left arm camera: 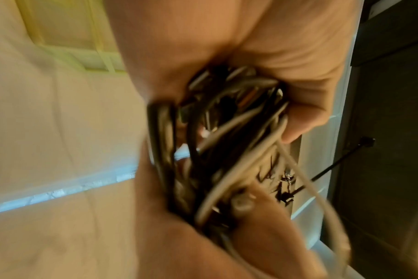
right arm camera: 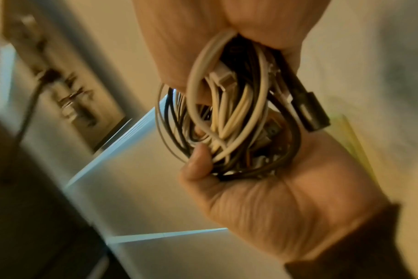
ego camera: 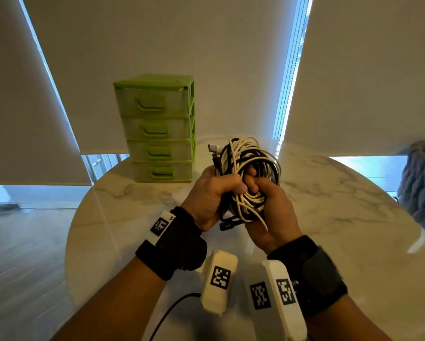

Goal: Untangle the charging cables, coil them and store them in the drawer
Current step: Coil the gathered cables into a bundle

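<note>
A tangled bundle of white and black charging cables (ego camera: 249, 166) is held in the air above the marble table (ego camera: 329, 205). My left hand (ego camera: 214, 193) grips its left side and my right hand (ego camera: 268, 205) grips its lower right, fingers curled into the loops. A white USB plug (ego camera: 212, 147) sticks out at the top left; a black plug (ego camera: 227, 223) hangs below. The bundle (left arm camera: 222, 151) fills the blurred left wrist view. In the right wrist view the cables (right arm camera: 229, 117) and a black plug (right arm camera: 310, 111) show between both hands. The green drawer unit (ego camera: 157, 129) stands behind, all drawers closed.
The round table's edge curves at the left over a wooden floor (ego camera: 22, 254). A grey knitted blanket (ego camera: 420, 188) lies at the right. White roller blinds (ego camera: 169, 45) cover the windows behind. A thin black wire (ego camera: 172, 308) trails over the table near my left forearm.
</note>
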